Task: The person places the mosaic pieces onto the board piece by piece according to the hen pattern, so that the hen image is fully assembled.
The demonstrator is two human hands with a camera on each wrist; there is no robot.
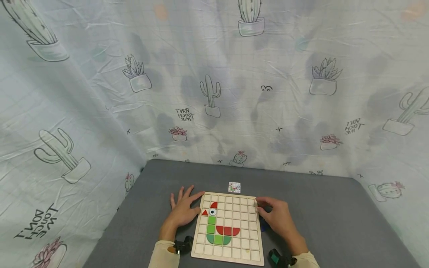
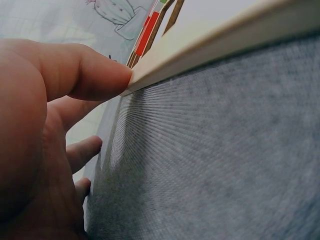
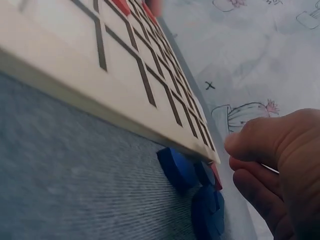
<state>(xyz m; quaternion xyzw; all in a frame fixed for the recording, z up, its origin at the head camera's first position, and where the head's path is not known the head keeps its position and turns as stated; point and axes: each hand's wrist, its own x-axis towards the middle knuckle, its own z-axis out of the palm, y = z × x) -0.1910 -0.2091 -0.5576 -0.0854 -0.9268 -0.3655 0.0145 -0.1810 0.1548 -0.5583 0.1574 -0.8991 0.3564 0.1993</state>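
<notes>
A square wooden grid board (image 1: 228,260) lies on the grey table, with flat coloured pieces set in its cells. My left hand (image 1: 182,211) is at the board's upper left, fingers spread; in the left wrist view its thumb (image 2: 102,77) touches the board's edge. At the upper right corner is my right hand (image 1: 277,216), fingers loosely bent, with nothing seen between them. Several blue pieces (image 3: 207,215) and a red piece (image 3: 216,176) lie against the board's right side, mostly hidden by that hand in the head view.
On the board are a red triangle (image 1: 205,213), an eye piece (image 1: 212,211), green squares (image 1: 211,224), rounded green pieces and a red row (image 1: 228,231). A small picture card (image 1: 234,187) lies beyond the board. A cactus-print cloth (image 1: 214,141) hangs behind the table (image 1: 328,216).
</notes>
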